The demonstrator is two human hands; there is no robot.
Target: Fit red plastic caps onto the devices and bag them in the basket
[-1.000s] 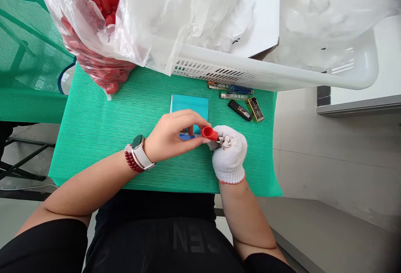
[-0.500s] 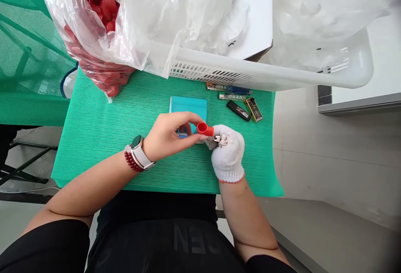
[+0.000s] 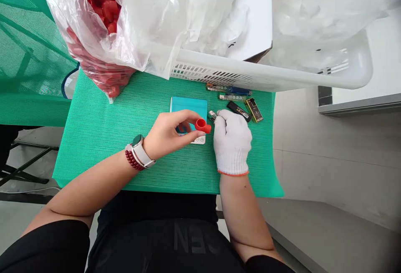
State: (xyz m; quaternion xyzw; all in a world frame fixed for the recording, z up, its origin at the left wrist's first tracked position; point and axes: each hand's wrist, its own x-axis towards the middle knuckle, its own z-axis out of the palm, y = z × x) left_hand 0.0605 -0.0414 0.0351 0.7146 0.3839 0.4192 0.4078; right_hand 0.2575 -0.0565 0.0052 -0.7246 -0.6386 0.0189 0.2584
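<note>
Between thumb and fingertips, my left hand (image 3: 171,130) pinches a short red tubular plastic cap (image 3: 203,126); its round opening faces up and a narrower stub points right. My right hand (image 3: 233,137), in a white knitted glove with an orange-edged cuff, is closed around a lighter (image 3: 212,116). Only the lighter's metal top sticks out at the fingertips; the glove hides its body. Cap and lighter are apart. Under my left fingers lies a flat teal-topped block (image 3: 189,103) with round marks on its white front strip.
At the back left, a clear plastic bag (image 3: 103,51) holds many red caps. A white basket (image 3: 269,72) with plastic bags and a white box (image 3: 255,22) spans the back. Before it lie transparent tubes (image 3: 232,97), a black lighter (image 3: 236,109) and a yellow-edged black block (image 3: 254,110) on the green mat (image 3: 150,93).
My right hand has moved up and away from the red cap, turning its back upward, with the lighter still in it. My left hand and the cap have barely shifted.
</note>
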